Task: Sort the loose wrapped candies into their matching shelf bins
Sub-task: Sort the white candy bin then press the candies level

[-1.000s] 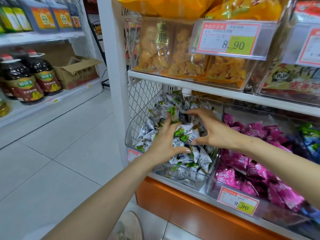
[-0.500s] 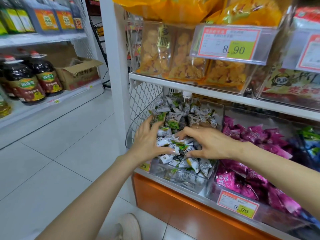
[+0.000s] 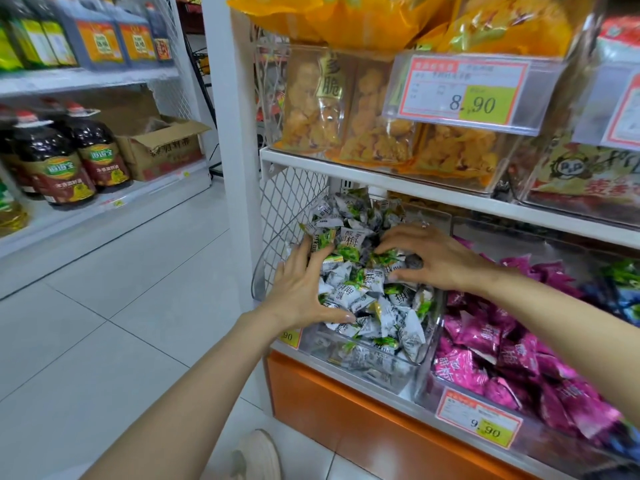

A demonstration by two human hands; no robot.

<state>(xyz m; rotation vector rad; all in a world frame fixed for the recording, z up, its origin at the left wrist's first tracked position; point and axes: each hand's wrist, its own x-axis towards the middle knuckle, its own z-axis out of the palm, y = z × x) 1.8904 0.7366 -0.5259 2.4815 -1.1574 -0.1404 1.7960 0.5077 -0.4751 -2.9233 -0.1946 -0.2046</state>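
Observation:
A clear plastic bin (image 3: 374,370) on the lower shelf is heaped with grey-white and green wrapped candies (image 3: 363,282). My left hand (image 3: 304,289) lies on the left side of the heap, fingers spread and pressing on the wrappers. My right hand (image 3: 433,254) rests on the right side of the heap, fingers curled down among the candies; whether it pinches one is hidden. To the right stands a second clear bin (image 3: 460,386) full of magenta wrapped candies (image 3: 502,344). Green and blue wrapped candies (image 3: 623,285) fill a further bin at the far right.
The white shelf board (image 3: 433,192) above holds clear boxes of yellow snacks (image 3: 349,109) and an 8.90 price tag (image 3: 464,91). A 9.90 price tag (image 3: 479,422) hangs below the magenta bin. Oil bottles (image 3: 62,157) and a cardboard box (image 3: 162,147) stand on the left shelving. My shoe (image 3: 258,455) is on the tile floor.
Both hands have slid upward and further back over the grey-green heap. My right hand moved from the middle of the pile toward its upper right.

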